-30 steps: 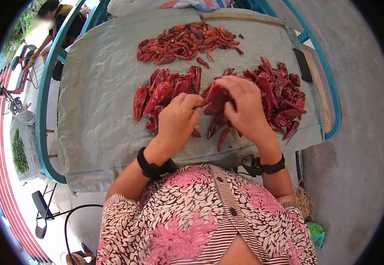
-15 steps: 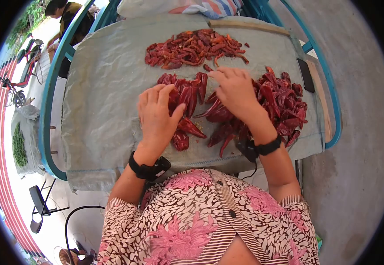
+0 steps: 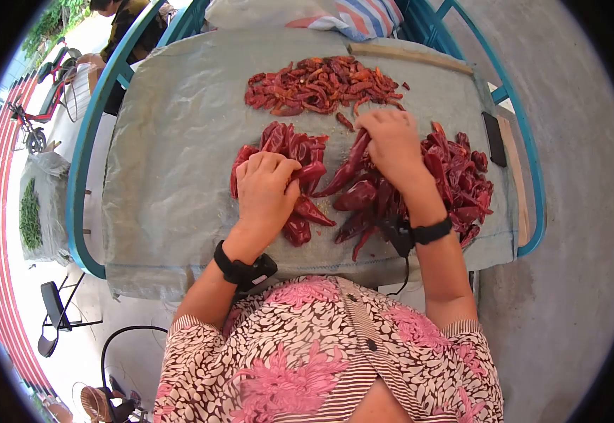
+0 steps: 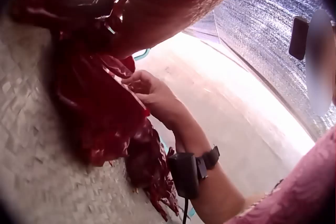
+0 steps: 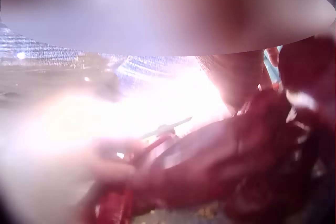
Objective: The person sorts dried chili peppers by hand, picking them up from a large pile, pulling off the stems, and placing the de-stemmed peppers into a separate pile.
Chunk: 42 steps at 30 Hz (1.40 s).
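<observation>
My right hand pinches one end of a long dark-red dried chili pepper, whose tip slants down to the left. My left hand lies over the left pile of big dried chilies, fingers bent round a chili that pokes out beside the thumb. That chili shows glossy and dark in the left wrist view, with the right hand farther back. Under and beside the right hand spreads a larger heap of dried chilies. In the right wrist view, red chilies look blurred and glare-washed.
A heap of smaller, orange-red chilies lies at the back of the sheet-covered table. A black phone and a wooden strip lie near its edges. Blue metal rails flank it. Another person is at the far left.
The left hand has gone from near the right hand to the left pile, its fingers now bent round a chili. The right hand has shifted slightly back, lifting a chili by its end.
</observation>
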Each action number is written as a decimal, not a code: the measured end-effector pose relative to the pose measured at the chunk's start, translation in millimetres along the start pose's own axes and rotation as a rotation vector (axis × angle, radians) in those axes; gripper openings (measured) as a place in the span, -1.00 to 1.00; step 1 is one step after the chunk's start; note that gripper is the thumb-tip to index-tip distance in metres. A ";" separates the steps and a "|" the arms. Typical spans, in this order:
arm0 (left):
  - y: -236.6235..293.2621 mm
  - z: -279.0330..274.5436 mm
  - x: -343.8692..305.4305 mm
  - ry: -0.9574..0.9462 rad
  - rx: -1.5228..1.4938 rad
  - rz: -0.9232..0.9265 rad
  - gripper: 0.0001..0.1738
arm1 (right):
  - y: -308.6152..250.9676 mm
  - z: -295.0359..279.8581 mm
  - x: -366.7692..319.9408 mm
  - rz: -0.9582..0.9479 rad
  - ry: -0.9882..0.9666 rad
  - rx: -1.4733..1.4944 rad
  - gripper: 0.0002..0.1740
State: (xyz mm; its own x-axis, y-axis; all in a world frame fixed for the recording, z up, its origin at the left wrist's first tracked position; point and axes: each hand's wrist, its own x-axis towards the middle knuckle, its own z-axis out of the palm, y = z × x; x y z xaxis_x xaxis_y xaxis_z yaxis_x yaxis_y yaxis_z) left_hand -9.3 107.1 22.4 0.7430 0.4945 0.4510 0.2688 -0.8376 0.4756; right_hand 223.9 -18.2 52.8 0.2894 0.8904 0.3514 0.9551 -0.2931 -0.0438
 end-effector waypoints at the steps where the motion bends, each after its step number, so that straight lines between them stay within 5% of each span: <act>1: -1.5 -0.2 -1.2 0.012 -0.040 -0.003 -0.68 | -2.2 -5.9 -3.2 -0.001 0.050 -0.009 -0.62; 4: -0.1 -2.5 -2.2 0.041 -0.095 0.012 -0.70 | -13.3 -16.9 -7.8 -0.015 0.215 0.004 -0.67; 8: 10.4 -8.7 -0.5 0.074 -0.115 0.034 -0.72 | -61.2 -21.9 -14.6 -0.018 -0.075 0.790 -0.71; 15: 10.1 -4.8 -5.9 0.020 -0.263 -0.016 -0.71 | -78.6 -38.7 -17.5 0.227 -0.132 1.018 -0.73; 18: 14.1 -5.1 -2.5 -0.021 -0.227 0.063 -0.67 | -70.1 -26.4 -20.8 0.065 -0.015 0.915 -0.71; 21: 13.3 -11.5 -4.6 -0.092 -0.127 0.080 -0.61 | -44.1 -34.6 -20.9 0.161 -0.026 0.608 -0.68; 24: 3.8 -16.0 -7.9 -0.094 -0.067 0.073 -0.56 | -30.4 -28.0 -24.1 0.152 0.157 0.072 -0.67; 27: -2.2 -20.7 -9.7 -0.085 0.029 0.043 -0.45 | -43.4 -8.2 -21.9 0.048 0.139 0.236 -0.69; 32: -17.2 -27.6 -12.7 -0.176 0.083 -0.038 -0.21 | -69.9 28.8 -19.1 -0.079 -0.018 0.080 -0.48; 38: -20.7 -38.2 -11.3 -0.226 0.103 -0.055 -0.18 | -62.1 27.6 -13.7 0.096 -0.144 0.440 -0.71; 42: -29.6 -31.6 -13.8 -0.148 0.098 -0.051 -0.31 | -42.1 1.5 -16.4 0.193 -0.145 0.419 -0.90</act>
State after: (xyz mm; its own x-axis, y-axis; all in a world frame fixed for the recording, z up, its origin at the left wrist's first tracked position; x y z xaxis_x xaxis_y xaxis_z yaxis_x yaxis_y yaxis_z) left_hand -46.9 132.4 26.0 0.8070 0.5033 0.3090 0.3611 -0.8345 0.4162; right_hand 179.1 -19.9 47.5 0.4412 0.8816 0.1676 0.8182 -0.3185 -0.4786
